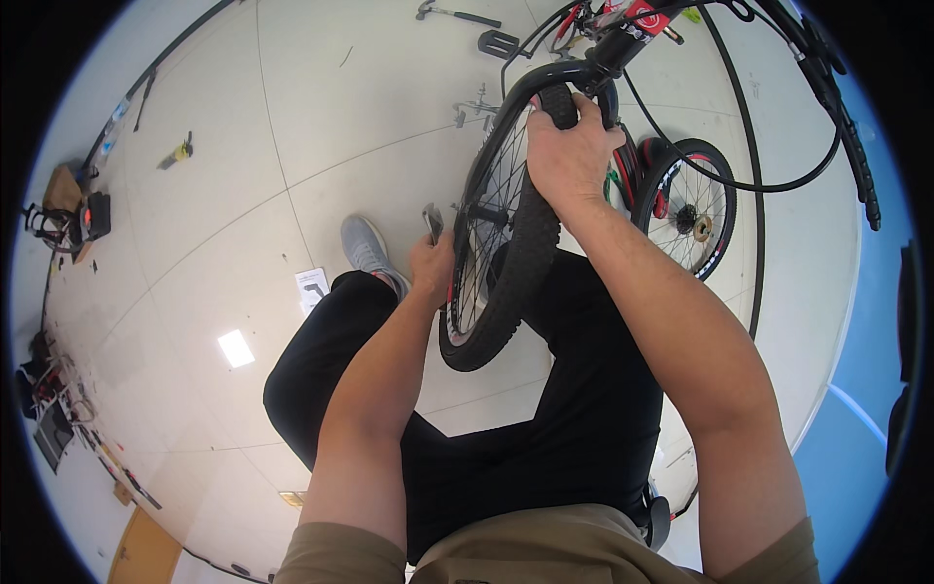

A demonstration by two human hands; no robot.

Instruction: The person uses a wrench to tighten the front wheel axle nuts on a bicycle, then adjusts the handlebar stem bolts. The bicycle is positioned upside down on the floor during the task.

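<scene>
Between my knees stands a bicycle's front wheel (533, 248), with a knobby black tire, thin spokes and red-and-white rim markings. A black fork (506, 114) runs over its top and down its left side. My right hand (574, 151) grips the tire near the top of the fork, its thumb and fingers closed around the tread. Low on the wheel's left side, my left hand (433, 265) is closed on a silver wrench (432, 222), whose metal end points up. The wrench is apart from the hub, and its handle is hidden in my fist.
Black handlebars (842, 107) with a looping cable reach in at the upper right. Behind is the rear wheel (689, 209). A hammer (459, 14), a loose pedal (498, 44) and a printed booklet (312, 288) lie on the tiled floor. Tools line the left wall.
</scene>
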